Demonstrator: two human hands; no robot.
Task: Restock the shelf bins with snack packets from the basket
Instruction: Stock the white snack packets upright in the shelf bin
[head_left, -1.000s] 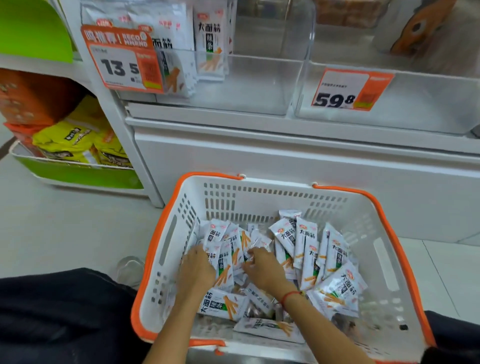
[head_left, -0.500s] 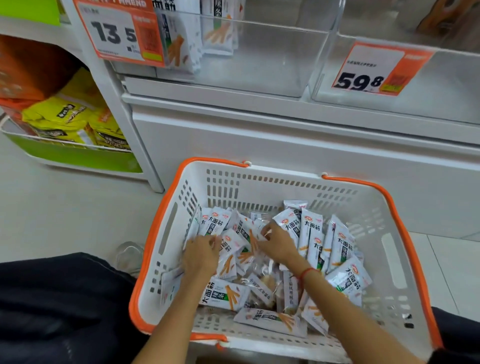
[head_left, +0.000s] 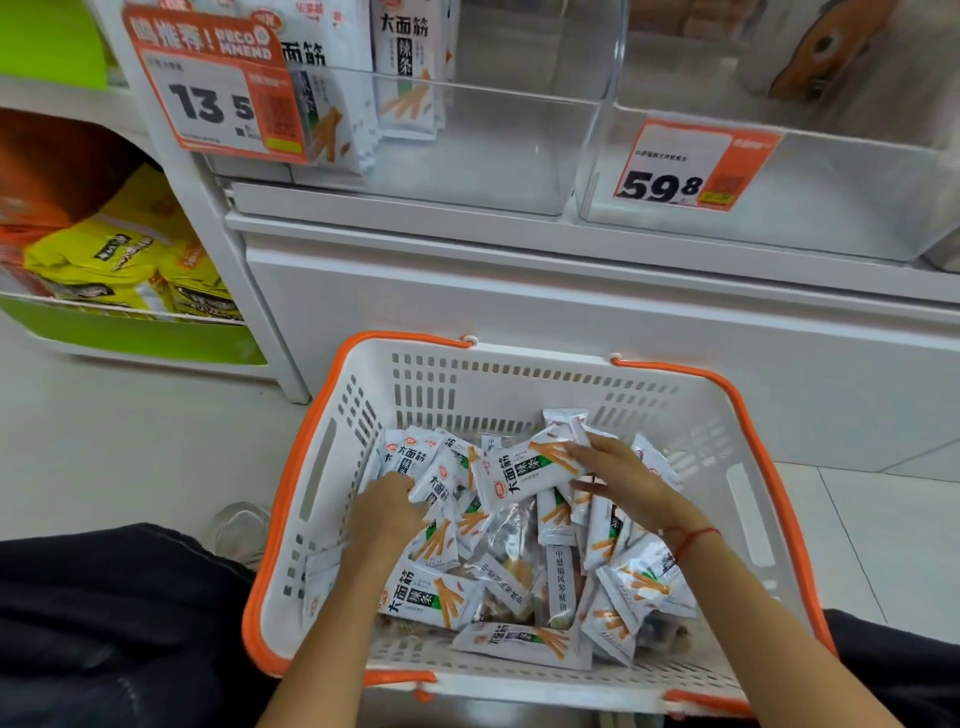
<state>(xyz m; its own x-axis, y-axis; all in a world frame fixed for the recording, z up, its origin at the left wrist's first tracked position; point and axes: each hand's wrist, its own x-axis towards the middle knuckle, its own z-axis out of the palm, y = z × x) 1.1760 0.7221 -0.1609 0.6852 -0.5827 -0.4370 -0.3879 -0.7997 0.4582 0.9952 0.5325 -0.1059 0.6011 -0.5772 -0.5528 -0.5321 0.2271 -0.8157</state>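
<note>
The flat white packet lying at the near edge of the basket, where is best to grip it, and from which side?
Probably its right end, pinched from above: the packet lies flat along the near wall of the basket, and its left end seems tucked under another packet.

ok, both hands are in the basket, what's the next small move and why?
Probably lift the right hand with the packet it pinches, up toward the clear bin behind the 13.5 tag. That packet is already raised off the pile, the bin holds matching packets and has room on its right side. The left hand rests on the pile with no visible grip yet.
</note>
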